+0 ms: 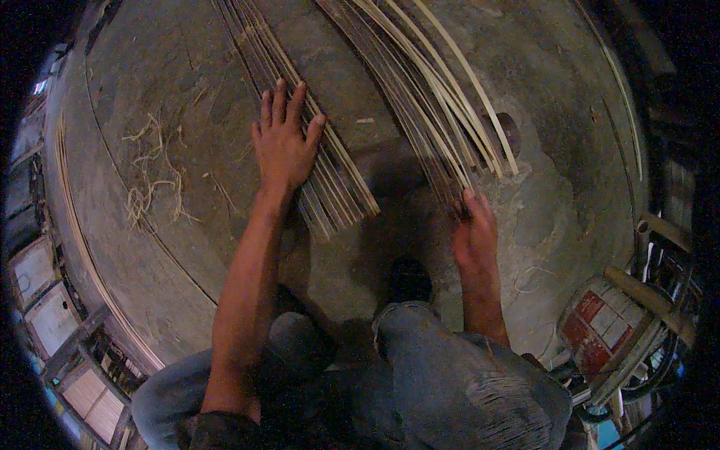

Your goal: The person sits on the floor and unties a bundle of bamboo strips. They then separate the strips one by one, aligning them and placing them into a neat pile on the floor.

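My left hand lies flat, fingers spread, on a row of long thin strips, bamboo or cane by their look. These strips lie side by side on the concrete floor, their near ends roughly even. To the right, my right hand has its fingers closed at the near ends of a second bundle of strips. Thumb and fingertips seem to pinch dark strip ends there, though shadow hides part of the grip. Paler, wider strips lie along that bundle's right side, bending toward the far edge.
Curled pale shavings litter the concrete floor at left. More long strips run along the left edge. A red and white container stands at lower right beside wooden bars. My jeans-covered knees are bent close below my hands.
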Available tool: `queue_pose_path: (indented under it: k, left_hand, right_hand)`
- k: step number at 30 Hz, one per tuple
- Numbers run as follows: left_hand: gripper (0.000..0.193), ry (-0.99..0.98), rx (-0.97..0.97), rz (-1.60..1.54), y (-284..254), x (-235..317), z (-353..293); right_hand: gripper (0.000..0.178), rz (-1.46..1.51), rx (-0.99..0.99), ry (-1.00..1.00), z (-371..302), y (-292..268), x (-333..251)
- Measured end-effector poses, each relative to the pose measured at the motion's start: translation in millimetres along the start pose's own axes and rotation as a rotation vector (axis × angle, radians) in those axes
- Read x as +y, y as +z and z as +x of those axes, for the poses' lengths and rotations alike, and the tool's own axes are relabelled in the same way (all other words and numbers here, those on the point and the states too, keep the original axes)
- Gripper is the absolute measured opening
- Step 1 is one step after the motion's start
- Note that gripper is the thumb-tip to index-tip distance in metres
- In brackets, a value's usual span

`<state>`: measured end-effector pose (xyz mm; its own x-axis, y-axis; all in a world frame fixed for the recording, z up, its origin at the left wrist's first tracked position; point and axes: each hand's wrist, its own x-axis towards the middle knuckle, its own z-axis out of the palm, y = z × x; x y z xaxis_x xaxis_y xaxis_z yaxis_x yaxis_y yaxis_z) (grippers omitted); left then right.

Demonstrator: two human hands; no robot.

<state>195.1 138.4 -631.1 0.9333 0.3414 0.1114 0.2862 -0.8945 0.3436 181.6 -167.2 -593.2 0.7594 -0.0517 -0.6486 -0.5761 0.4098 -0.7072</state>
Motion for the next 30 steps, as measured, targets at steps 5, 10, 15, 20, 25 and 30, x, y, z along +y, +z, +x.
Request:
queue_pose_path:
  k: [5, 10, 15, 20, 25, 30]
  left_hand:
    - [0.059, 0.009, 0.009, 0.018, 0, -3, -2]
    - [0.058, 0.02, 0.03, 0.003, 4, -5, -1]
    - [0.058, 0.026, 0.047, 0.001, 6, -11, -2]
    - [0.059, 0.017, 0.029, 0.015, 4, -7, 0]
    - [0.059, 0.011, 0.017, 0.025, 1, -7, 0]
    - [0.059, 0.022, 0.012, 0.014, 3, -6, 0]
  right_hand:
    - [0.014, -0.288, 0.106, -0.048, -17, -23, 4]
    - [0.017, -0.483, 0.09, -0.131, -13, -43, 11]
    - [0.02, -0.33, 0.0, 0.026, -11, -46, 14]
    - [0.022, -0.395, -0.023, -0.002, -20, -41, 18]
    - [0.024, -0.301, -0.021, 0.064, -24, -18, 24]
    - [0.023, -0.07, -0.002, 0.064, -17, -5, 11]
